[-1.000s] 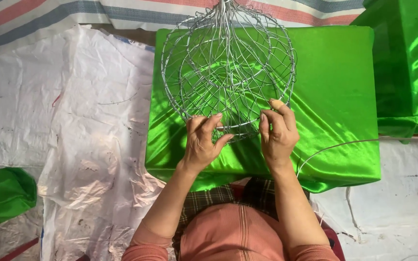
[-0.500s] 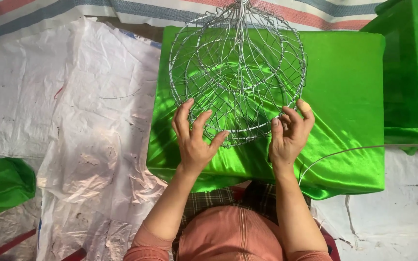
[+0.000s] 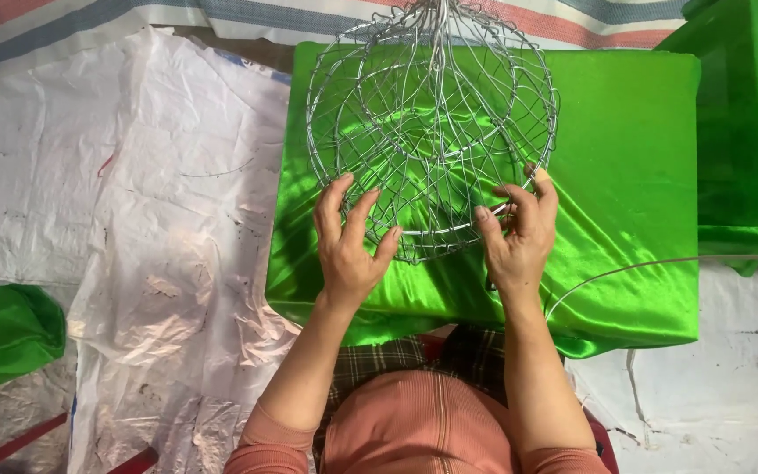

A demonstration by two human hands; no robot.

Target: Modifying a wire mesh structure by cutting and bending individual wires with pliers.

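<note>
Far left, 8 o'clock: bundle of green cloth [image 3: 2,333] on the floor, well apart from the work. Next, crumpled white plastic sheet [image 3: 168,263] spread across the left half; striped tarp [image 3: 133,13] along 11–12 o'clock.

Centre: block wrapped in shiny green satin [image 3: 625,175]. On top of it, at 12 o'clock, the round wire frame [image 3: 432,132], mesh of bent silver wire with a twisted stem at its top edge.

Left hand [image 3: 348,250]: fingers spread, half open, tips hooked on the frame's lower-left rim, thumb on the bottom rim. Loose hold, not a fist.

Right hand [image 3: 515,237]: fingers curled round the lower-right rim wires, thumb against the bottom edge, pinching the wire.

At 4 o'clock a loose thin wire [image 3: 625,268] arcs across the satin. Far right: second green-wrapped block [image 3: 747,114].
</note>
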